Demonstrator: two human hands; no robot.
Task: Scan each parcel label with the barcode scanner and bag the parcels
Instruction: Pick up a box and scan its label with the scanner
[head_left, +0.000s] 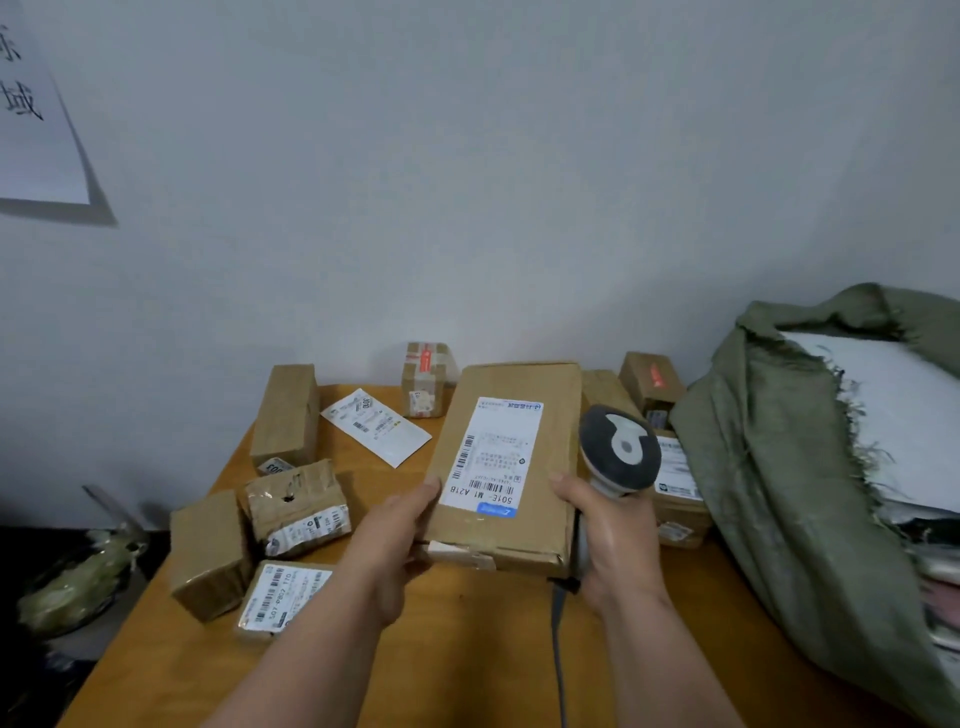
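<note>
Grey wall behind a wooden desk (467, 649). Centre: flat box (506, 467), label up, gripped at its near corners by left hand (395, 535) and right hand (608, 535) (which also clasps the scanner (618, 449)). Sack (779, 467) at 3 o'clock. Box looks stiff, light; edge holds suit it.

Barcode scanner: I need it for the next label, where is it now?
The barcode scanner is in the right hand, right of centre, beside the large cardboard parcel and left of the green sack.
</note>
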